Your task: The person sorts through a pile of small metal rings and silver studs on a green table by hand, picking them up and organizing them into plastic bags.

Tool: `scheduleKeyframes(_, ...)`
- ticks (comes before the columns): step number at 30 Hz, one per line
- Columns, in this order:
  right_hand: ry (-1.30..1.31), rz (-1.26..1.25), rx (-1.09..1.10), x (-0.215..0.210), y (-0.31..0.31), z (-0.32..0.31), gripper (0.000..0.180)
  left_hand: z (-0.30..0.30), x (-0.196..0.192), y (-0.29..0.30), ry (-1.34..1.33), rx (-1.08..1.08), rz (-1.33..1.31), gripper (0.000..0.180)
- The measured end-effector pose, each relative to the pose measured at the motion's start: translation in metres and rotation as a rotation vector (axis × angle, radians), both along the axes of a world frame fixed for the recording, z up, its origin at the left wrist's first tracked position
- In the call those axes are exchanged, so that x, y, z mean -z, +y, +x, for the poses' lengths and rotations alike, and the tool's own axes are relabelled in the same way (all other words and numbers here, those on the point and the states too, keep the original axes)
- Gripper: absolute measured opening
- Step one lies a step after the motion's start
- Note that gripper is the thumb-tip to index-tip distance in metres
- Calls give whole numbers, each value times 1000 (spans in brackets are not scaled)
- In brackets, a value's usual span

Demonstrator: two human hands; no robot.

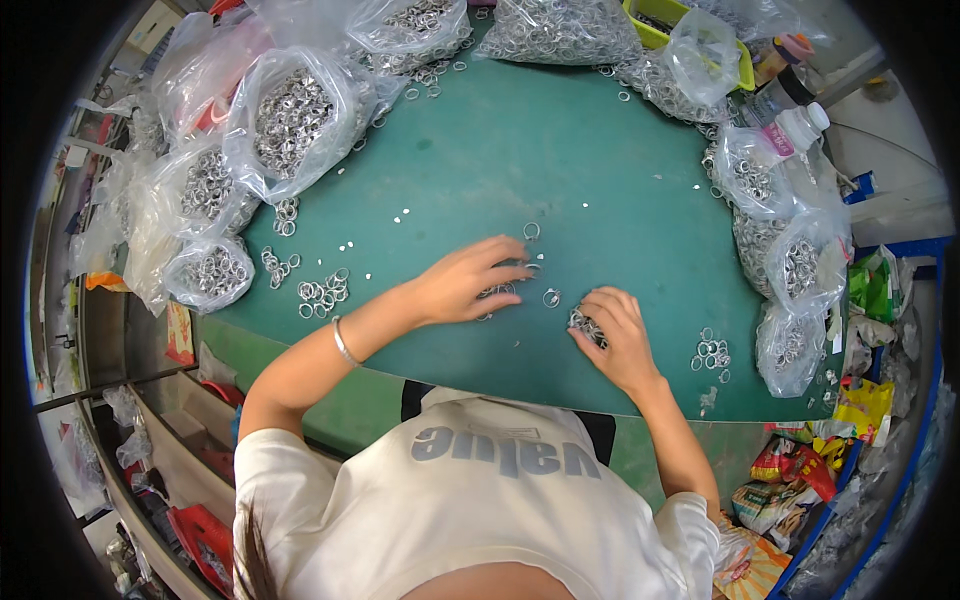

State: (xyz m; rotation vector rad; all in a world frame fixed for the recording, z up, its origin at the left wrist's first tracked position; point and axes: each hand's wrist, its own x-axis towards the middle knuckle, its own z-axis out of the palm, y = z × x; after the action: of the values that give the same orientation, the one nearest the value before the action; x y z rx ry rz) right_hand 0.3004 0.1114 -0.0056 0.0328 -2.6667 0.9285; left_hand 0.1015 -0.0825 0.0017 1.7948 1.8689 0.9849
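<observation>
My left hand (470, 282) hovers low over the green tabletop, its fingers spread above a few silvery metal rings (497, 290) that they partly hide. Just beyond its fingertips lies a loose ring (531, 231). Between the two hands rests another ring (551, 297) with a small bright piece on it. My right hand (622, 338) curls around a clump of metal rings (584, 322), which pokes out between thumb and fingers. How many it contains is hidden by the palm.
Small ring piles lie at the left (323, 294) and right (711, 350) of the green table (470, 170). Tiny white flakes dot its surface. Clear bags of rings (292, 120) line the left, far and right edges. A bottle (797, 130) stands at the far right.
</observation>
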Motion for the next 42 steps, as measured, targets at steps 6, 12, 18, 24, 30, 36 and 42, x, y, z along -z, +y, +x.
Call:
scheduleKeyframes(6, 141, -578, 269, 15, 7, 0, 25, 14, -14, -4, 149, -148, 39, 57)
scheduleKeyframes(12, 60, -1081, 284, 3, 30, 7, 24, -7, 6, 9, 242, 35, -106, 65)
scheduleKeyframes(18, -71, -85, 125, -17, 25, 22, 72, 21, -1, -42, 178, -29, -125, 76)
scheduleKeyframes(24, -184, 66, 39, -25, 9, 21, 93, 32, -8, -10, 327, -55, -12, 68)
scheduleKeyframes(30, -11, 22, -35, -5, 5, 9, 33, 33, 13, 29, 283, 94, 131, 40)
scheduleKeyframes(36, 239, -142, 225, 9, 17, -3, 16, 31, 17, 28, 169, -83, 153, 13)
scheduleKeyframes(42, 330, -1229, 543, 7, 37, -21, 11, 27, 14, 33, -122, -506, 402, 19)
